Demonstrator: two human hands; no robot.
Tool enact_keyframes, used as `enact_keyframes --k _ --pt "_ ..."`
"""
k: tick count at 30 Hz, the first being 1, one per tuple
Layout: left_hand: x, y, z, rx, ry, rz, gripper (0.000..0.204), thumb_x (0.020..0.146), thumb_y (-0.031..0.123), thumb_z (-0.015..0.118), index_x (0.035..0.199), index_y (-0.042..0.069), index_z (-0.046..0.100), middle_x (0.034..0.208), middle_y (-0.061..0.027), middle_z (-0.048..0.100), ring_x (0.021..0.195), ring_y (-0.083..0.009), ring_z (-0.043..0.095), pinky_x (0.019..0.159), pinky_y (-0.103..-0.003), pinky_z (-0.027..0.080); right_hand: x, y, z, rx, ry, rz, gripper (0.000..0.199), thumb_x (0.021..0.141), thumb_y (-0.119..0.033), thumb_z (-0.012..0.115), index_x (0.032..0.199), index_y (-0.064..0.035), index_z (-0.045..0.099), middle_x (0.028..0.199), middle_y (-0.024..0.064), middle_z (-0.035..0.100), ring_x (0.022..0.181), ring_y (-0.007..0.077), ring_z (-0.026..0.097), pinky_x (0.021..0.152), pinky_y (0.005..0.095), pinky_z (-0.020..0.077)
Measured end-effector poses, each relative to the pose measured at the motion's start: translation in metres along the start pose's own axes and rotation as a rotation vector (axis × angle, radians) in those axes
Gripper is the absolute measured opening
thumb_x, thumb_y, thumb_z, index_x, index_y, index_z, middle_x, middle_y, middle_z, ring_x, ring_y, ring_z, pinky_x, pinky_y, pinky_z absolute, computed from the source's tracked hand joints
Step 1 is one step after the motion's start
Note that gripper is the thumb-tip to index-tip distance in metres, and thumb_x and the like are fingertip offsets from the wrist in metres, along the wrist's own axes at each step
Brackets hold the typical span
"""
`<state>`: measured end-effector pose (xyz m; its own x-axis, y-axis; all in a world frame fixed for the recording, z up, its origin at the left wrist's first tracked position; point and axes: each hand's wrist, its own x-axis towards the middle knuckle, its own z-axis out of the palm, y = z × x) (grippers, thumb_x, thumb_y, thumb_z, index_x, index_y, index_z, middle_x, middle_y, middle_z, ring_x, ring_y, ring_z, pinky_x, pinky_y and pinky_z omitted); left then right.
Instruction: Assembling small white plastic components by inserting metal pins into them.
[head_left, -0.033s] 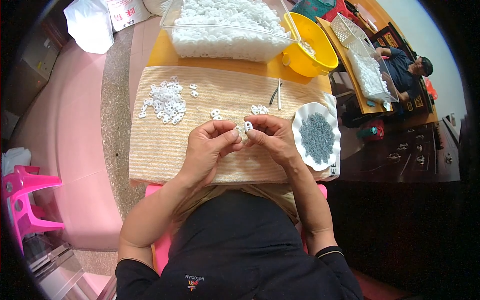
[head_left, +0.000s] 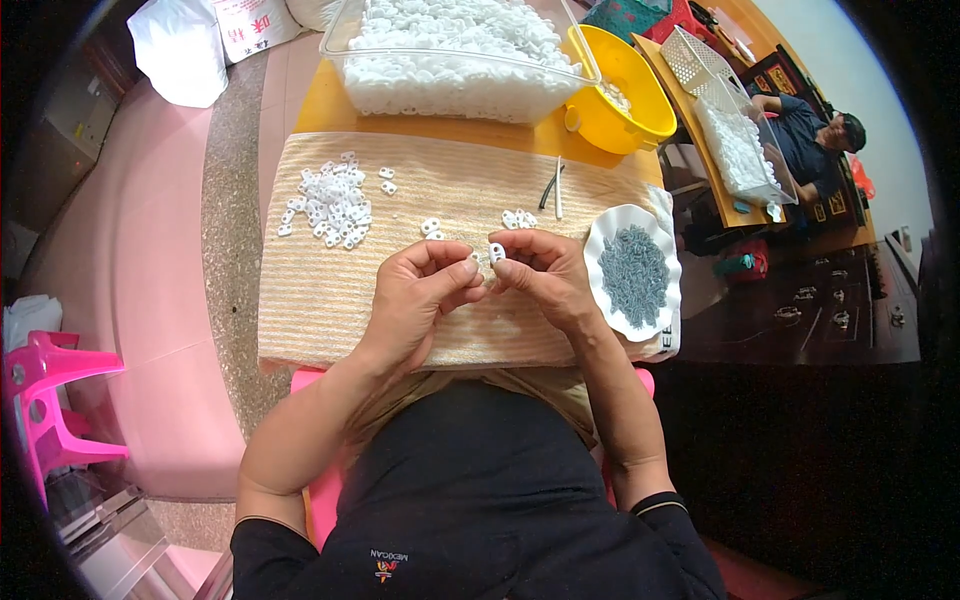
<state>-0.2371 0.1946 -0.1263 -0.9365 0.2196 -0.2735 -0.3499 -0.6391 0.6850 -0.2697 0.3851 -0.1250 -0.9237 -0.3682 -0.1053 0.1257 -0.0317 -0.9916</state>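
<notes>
My left hand (head_left: 425, 285) and my right hand (head_left: 545, 272) meet over the striped towel (head_left: 330, 315), fingertips almost touching. Between my right thumb and forefinger is a white two-holed plastic piece (head_left: 497, 254), held upright. The left thumb and forefinger pinch something small and pale, too little to make out. Just beyond my hands lie a pair of white pieces (head_left: 431, 228) and a small cluster of white pieces (head_left: 519, 219). A larger pile of two-holed white pieces (head_left: 332, 205) is at the left. Beside my right hand, a white scalloped dish (head_left: 594, 268) holds many tiny grey, coil-like parts (head_left: 634, 278).
Behind the towel stand a clear bin (head_left: 450, 100) full of white pieces and a yellow basin (head_left: 650, 125). Two thin sticks, one black and one white (head_left: 559, 190), lie near the dish. Another person (head_left: 800, 140) sits at a table on the right. A pink stool (head_left: 60, 400) stands left.
</notes>
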Motion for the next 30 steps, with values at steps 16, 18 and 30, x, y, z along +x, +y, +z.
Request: enact_keyframes --k 16,18,30 --pt "-0.0001 0.0000 -0.0003 0.042 0.005 -0.004 0.014 0.086 0.005 0.065 0.099 0.000 0.060 0.086 -0.0064 0.063 0.075 -0.0130 0.064 0.071 -0.026 0.058 -0.0008 0.0034 -0.0020 -0.001 -0.011 0.014 0.030 0.085 -0.007 0.069 0.112 0.0030 0.062 0.089 0.0065 0.066 0.074 0.0123 0.063 0.067 0.0250 0.0536" --pt "0.0002 -0.0005 -0.0011 0.041 -0.002 -0.015 0.014 0.087 0.005 0.065 0.099 0.000 0.061 0.085 -0.0061 0.063 0.075 -0.0127 0.064 0.071 -0.026 0.057 -0.0007 0.0035 -0.0019 0.001 -0.011 0.007 0.029 0.085 -0.007 0.069 0.112 0.0029 0.062 0.088 0.0065 0.066 0.074 0.0122 0.063 0.067 0.0250 0.0535" --pt "0.0009 -0.0020 0.0000 0.054 -0.009 -0.029 0.014 0.087 0.006 0.065 0.098 0.000 0.061 0.088 -0.0068 0.065 0.075 -0.0121 0.064 0.071 -0.024 0.057 -0.0023 0.0034 0.0020 0.062 -0.039 0.010 0.031 0.085 -0.005 0.067 0.114 0.0027 0.060 0.097 0.0084 0.066 0.082 0.0122 0.063 0.071 0.0249 0.0537"
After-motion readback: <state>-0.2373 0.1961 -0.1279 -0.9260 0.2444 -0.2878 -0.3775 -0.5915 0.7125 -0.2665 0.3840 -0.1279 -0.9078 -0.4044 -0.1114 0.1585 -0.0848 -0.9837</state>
